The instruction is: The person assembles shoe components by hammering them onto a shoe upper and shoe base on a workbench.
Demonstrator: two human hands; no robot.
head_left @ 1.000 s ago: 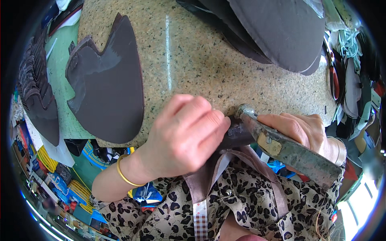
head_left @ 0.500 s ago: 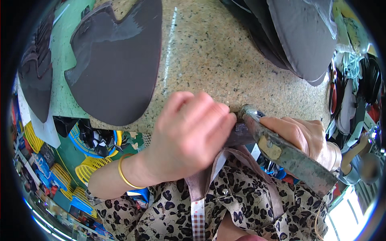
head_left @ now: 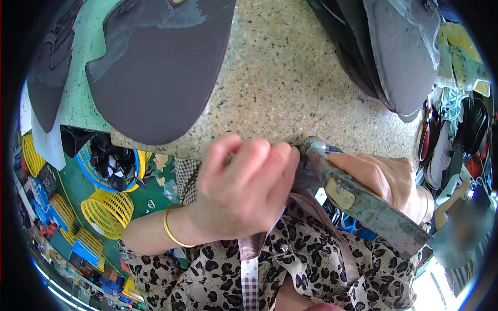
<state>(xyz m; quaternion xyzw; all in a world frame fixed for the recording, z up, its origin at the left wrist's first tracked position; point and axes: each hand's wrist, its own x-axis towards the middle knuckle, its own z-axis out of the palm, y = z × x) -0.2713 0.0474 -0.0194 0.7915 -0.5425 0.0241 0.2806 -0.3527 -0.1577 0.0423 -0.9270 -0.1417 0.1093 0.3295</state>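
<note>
My left hand (head_left: 244, 186), with a gold bangle at the wrist, is closed with its fingers curled at the near edge of the stone-topped table (head_left: 280, 78). It seems to pinch a dark piece of material (head_left: 307, 179), mostly hidden behind my fingers and the tool. My right hand (head_left: 381, 179) is wrapped around the handle of a worn metal hammer (head_left: 381, 217). The handle's pale end shows in the head's eye. The hammer's rounded face lies at the table edge, just right of my left fingers.
A large dark brown cut sheet (head_left: 161, 78) lies at the left of the table. Stacked dark pieces (head_left: 399, 57) stand at the far right. Below left are a yellow basket (head_left: 106, 212) and a blue basket (head_left: 85, 171) with black items. Another person (head_left: 461, 223) is at the right.
The view has shifted slightly, so the table sheets sit higher in the picture. My left hand, blurred before, is sharper now. The right hand keeps its hold on the hammer.
</note>
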